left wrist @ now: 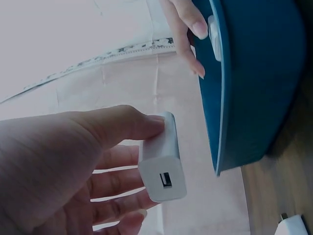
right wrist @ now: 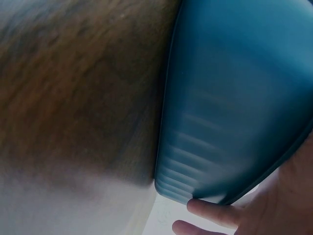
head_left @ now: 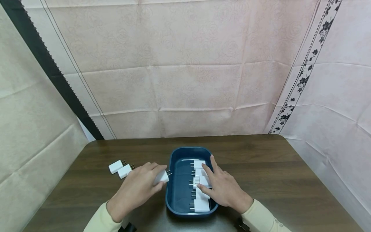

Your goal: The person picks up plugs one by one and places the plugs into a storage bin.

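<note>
My left hand [head_left: 142, 185] pinches a white USB charger [head_left: 161, 176] between thumb and fingers, just left of the blue tray [head_left: 174, 204]. In the left wrist view, the USB port of this charger [left wrist: 161, 183] faces the camera; its prongs point toward the tray in the head view. Several white chargers [head_left: 201, 205] lie in a column along the tray's right side, prongs pointing left. My right hand [head_left: 226, 190] lies over the tray's right rim, fingers extended over the chargers. From the right wrist, the tray's outer wall [right wrist: 234, 98] shows beside the fingers.
Two more white chargers [head_left: 124, 171] lie on the wooden table [head_left: 255, 161], left of the tray and beyond my left hand. Patterned light cloth [head_left: 185, 87] hangs behind the table and along both sides.
</note>
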`<move>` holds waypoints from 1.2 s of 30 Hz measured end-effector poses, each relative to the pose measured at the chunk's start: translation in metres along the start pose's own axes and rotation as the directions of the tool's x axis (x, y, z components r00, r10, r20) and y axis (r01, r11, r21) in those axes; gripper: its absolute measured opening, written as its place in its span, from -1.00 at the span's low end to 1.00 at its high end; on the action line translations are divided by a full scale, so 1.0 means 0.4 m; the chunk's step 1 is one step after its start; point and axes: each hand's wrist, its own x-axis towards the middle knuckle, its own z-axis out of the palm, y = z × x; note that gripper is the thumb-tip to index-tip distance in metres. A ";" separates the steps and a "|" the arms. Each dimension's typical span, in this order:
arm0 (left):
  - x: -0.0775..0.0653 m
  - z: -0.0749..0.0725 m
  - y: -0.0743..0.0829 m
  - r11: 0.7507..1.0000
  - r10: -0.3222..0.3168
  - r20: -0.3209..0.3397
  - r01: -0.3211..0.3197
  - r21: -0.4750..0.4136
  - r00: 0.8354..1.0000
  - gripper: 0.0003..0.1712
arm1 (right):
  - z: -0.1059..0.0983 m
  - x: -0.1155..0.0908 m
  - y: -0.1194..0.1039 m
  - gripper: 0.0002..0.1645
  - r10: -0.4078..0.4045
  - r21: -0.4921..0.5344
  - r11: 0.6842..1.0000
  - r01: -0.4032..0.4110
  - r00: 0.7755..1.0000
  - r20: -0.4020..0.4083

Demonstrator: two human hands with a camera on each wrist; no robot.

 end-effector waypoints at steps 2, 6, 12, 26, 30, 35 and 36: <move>-0.001 0.002 0.007 1.000 0.021 -0.013 -0.021 -0.002 1.000 -0.49 | 0.000 0.000 0.000 0.00 0.001 -0.002 1.000 -0.001 1.000 -0.001; -0.003 0.008 0.019 0.998 0.059 -0.022 -0.060 -0.012 0.998 -0.48 | -0.001 -0.001 0.000 0.00 0.003 -0.002 1.000 -0.003 1.000 -0.002; -0.005 0.010 0.036 0.993 0.103 0.024 -0.102 -0.067 0.994 -0.46 | -0.001 -0.003 0.000 0.01 0.011 0.002 1.000 -0.011 1.000 0.006; -0.005 0.028 0.058 0.979 0.170 0.099 -0.157 -0.126 0.980 -0.50 | -0.001 -0.003 0.002 0.04 0.012 0.003 1.000 -0.012 1.000 0.006; -0.004 0.036 0.057 0.972 0.193 0.143 -0.170 -0.162 0.971 -0.51 | -0.001 -0.005 0.001 0.06 0.012 0.004 1.000 -0.012 1.000 0.000; -0.004 0.045 0.053 0.963 0.225 0.173 -0.192 -0.188 0.959 -0.51 | 0.000 -0.006 -0.002 0.12 0.011 0.012 1.000 -0.011 1.000 -0.014; -0.004 0.046 0.052 0.962 0.229 0.174 -0.196 -0.189 0.958 -0.51 | 0.000 -0.006 -0.002 0.13 0.010 0.012 1.000 -0.010 1.000 -0.017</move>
